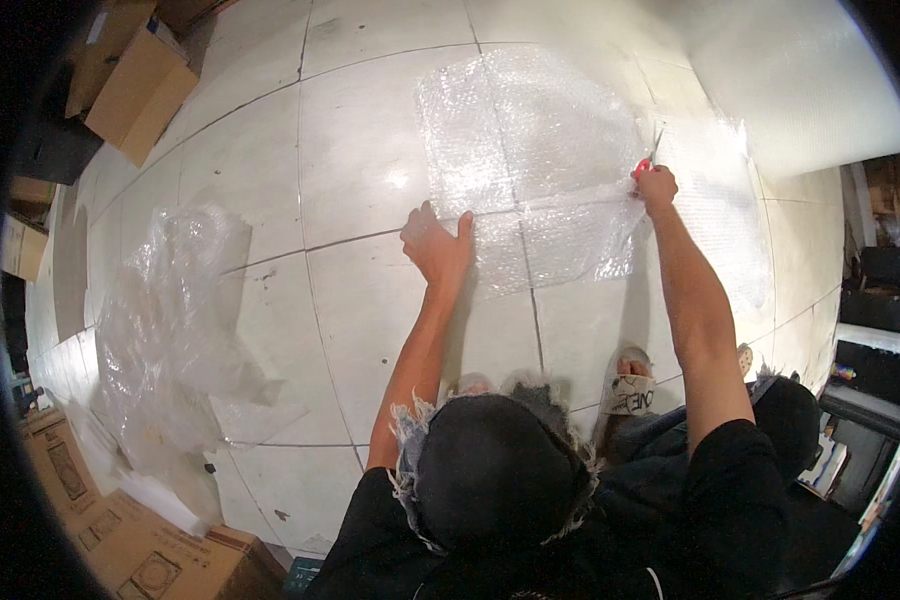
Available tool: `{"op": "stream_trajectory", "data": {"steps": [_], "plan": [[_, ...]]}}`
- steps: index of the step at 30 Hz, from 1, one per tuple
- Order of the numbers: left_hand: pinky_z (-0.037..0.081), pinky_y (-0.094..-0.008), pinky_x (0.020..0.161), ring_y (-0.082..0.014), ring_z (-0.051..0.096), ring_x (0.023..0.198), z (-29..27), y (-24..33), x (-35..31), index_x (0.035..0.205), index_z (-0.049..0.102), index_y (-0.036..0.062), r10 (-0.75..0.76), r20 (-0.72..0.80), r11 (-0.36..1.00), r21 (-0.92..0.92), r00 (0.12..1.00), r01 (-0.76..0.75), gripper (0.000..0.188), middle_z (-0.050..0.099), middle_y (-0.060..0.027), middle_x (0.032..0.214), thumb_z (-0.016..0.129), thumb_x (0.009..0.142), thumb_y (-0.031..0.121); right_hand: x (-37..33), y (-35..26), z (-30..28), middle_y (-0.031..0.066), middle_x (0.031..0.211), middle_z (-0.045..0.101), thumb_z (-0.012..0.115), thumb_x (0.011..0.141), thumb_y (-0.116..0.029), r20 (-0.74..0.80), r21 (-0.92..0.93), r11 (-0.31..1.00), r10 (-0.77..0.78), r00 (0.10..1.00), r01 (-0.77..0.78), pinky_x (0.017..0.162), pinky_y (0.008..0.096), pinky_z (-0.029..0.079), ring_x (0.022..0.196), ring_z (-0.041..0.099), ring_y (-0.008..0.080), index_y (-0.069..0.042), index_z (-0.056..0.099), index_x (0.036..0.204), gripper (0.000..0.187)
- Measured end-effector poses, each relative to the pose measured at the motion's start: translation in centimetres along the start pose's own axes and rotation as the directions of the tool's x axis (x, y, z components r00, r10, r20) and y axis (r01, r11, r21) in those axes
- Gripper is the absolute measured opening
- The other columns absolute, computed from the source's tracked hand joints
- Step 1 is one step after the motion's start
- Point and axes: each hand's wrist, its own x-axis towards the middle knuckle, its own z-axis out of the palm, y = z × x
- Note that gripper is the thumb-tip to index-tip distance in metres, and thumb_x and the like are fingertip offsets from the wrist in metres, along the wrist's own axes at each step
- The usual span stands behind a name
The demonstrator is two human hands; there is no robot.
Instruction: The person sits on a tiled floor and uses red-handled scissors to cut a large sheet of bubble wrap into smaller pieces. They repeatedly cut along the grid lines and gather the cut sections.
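Pale square floor tiles (pixel 355 150) carry a clear bubble-wrap sheet (pixel 545 130). My left hand (pixel 437 242), thumb spread wide, rests unclenched at its left edge; my right hand (pixel 657 187) curls around red-handled scissors (pixel 645 165) at its right. Slack plastic could skew a cut.

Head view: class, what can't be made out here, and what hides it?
In the head view:
Scissors: part of the handle, covered by the right hand.
Large pale roll: its upper part, cut off by the upper edge.
Lower-left cardboard box: its lower part, cut off by the lower edge.
Crumpled clear plastic: whether anything lies beneath, hidden by its folds.
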Motion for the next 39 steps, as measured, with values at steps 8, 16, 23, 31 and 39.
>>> {"op": "stream_trajectory", "data": {"steps": [8, 16, 23, 31, 39], "plan": [[0.044, -0.0471, 0.093, -0.0436, 0.051, 0.111, 2.4, 3.2, 1.9, 0.137, 0.031, -0.0053, -0.105, 0.043, 0.980, -0.163, 0.994, 0.110, 0.077, 0.044, -0.0304, 0.130, 0.069, 0.078, 0.024, -4.0, 1.7, 0.2, 0.0224, 0.098, 0.065, 0.065, 0.081, -0.028, -0.071, -0.387, 0.907, -0.209, 0.975, 0.166, 0.082, 0.0467, 0.051, 0.096, 0.064, 0.0383, -0.001, 0.057, 0.112, 0.042], [0.050, -0.0399, 0.082, -0.0264, 0.059, 0.094, 0.1, 3.4, 5.5, 0.116, 0.054, 0.0008, -0.114, 0.497, 0.697, -0.577, 0.860, 0.426, 0.040, 0.062, -0.0119, 0.103, 0.065, 0.081, 0.016, 0.5, 0.9, -1.5, 0.0140, 0.094, 0.070, 0.068, 0.078, -0.025, -0.124, -0.033, 0.874, -0.486, 0.865, 0.485, 0.081, 0.0418, 0.052, 0.090, 0.067, 0.0326, -0.009, 0.067, 0.106, 0.032], [0.052, -0.0435, 0.084, -0.0248, 0.055, 0.101, -2.1, 17.1, 3.8, 0.130, 0.042, 0.0062, 0.185, 0.554, 0.603, -0.717, 0.812, 0.351, 0.047, 0.052, -0.0128, 0.117, 0.060, 0.088, 0.013, 11.3, -3.5, -15.3, 0.0145, 0.093, 0.070, 0.073, 0.073, -0.020, -0.031, 0.109, 0.813, -0.572, 0.819, 0.572, 0.072, 0.0331, 0.054, 0.079, 0.068, 0.0228, -0.007, 0.062, 0.116, 0.046], [0.058, -0.0417, 0.070, -0.0261, 0.061, 0.089, 6.7, 31.4, -2.0, 0.125, 0.040, 0.0017, 0.321, 0.781, 0.777, -0.541, 0.535, 0.323, 0.044, 0.053, -0.0167, 0.110, 0.062, 0.090, 0.013, 18.7, 8.0, -30.1, 0.0111, 0.098, 0.070, 0.073, 0.077, -0.018, -0.139, 0.001, 0.936, -0.348, 0.927, 0.352, 0.070, 0.0311, 0.054, 0.083, 0.067, 0.0180, -0.007, 0.058, 0.123, 0.050], [0.050, -0.0430, 0.085, -0.0375, 0.060, 0.100, 20.9, 31.7, -10.6, 0.119, 0.042, -0.0049, 0.258, 0.658, 0.917, -0.397, 0.708, 0.035, 0.051, 0.058, -0.0258, 0.110, 0.068, 0.083, 0.019, 20.0, 19.1, -33.2, 0.0068, 0.107, 0.069, 0.074, 0.077, -0.025, -0.266, -0.304, 0.944, -0.211, 0.941, 0.125, 0.081, 0.0336, 0.051, 0.096, 0.066, 0.0216, -0.013, 0.058, 0.126, 0.053]]}}
